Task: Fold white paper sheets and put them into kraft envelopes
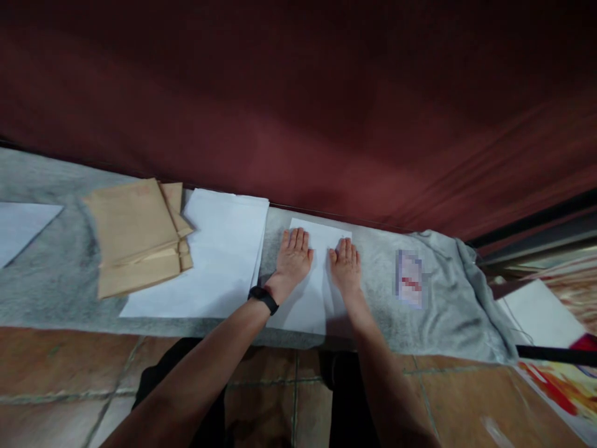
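Observation:
A white sheet of paper (311,292) lies on the grey cloth in front of me. My left hand (295,255) rests flat on its left side, fingers stretched out and pointing away from me. On the right side of the same sheet, my right hand (346,264) is also laid flat with the fingers extended. Neither hand grips anything. A stack of larger white paper (224,255) is to the left of my left hand. Brown paper envelopes (135,230) lie in a pile, partly over that stack.
Grey cloth (373,323) covers a long narrow surface against a dark red wall (298,149). A small blurred packet (410,280) lies right of my right hand. Another white sheet (23,224) is at the far left. Tiled floor (261,379) shows below, with printed material (564,392) at the right.

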### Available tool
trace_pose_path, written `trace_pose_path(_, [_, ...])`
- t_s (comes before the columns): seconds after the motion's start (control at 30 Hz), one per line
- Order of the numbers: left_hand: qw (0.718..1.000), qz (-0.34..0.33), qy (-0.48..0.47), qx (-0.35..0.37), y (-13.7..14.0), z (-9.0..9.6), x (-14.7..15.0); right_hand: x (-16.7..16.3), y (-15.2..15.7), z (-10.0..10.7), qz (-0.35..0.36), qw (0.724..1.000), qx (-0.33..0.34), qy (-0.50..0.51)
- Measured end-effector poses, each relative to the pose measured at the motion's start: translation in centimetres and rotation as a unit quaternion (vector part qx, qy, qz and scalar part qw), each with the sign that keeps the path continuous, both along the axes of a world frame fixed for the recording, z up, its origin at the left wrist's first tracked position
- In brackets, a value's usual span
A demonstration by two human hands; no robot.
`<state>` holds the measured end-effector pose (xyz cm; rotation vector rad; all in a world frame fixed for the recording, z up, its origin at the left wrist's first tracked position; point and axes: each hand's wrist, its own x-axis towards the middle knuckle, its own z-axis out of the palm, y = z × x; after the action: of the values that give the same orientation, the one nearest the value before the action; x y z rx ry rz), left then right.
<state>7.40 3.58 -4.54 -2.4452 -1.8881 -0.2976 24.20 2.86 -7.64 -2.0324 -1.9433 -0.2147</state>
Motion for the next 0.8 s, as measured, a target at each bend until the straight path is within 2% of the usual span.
trace_pose_path(0.17, [0.999,-0.033,0.010,0.019,-0.8,0.4,-0.3,0.6,-0.6,0.4,-0.039,0.999,-0.016,0.011])
trace_pose_path(0.27, [0.997,-0.071,0.013,0.039,-2.1,0.4,0.3,0.7,-0.6,0.9,-0.039,0.998,-0.014,0.037])
trace_pose_path(0.37, [0.987,-0.143,0.012,0.067,-3.6,0.1,1.3,0.2,-0.4,1.4,0.021,0.997,-0.014,0.079])
trace_pose_path(0.5, [0.970,-0.231,0.023,0.076,-5.1,-0.6,2.0,-1.0,-0.6,1.5,0.135,0.982,-0.062,0.116])
trace_pose_path(0.6, [0.971,-0.231,0.011,0.065,-5.4,-0.9,1.8,-1.8,-1.2,1.3,0.144,0.981,-0.082,0.103])
trace_pose_path(0.8, [0.980,-0.193,-0.029,0.037,-5.3,-1.0,1.0,-1.2,-2.1,1.3,0.158,0.985,-0.067,0.007])
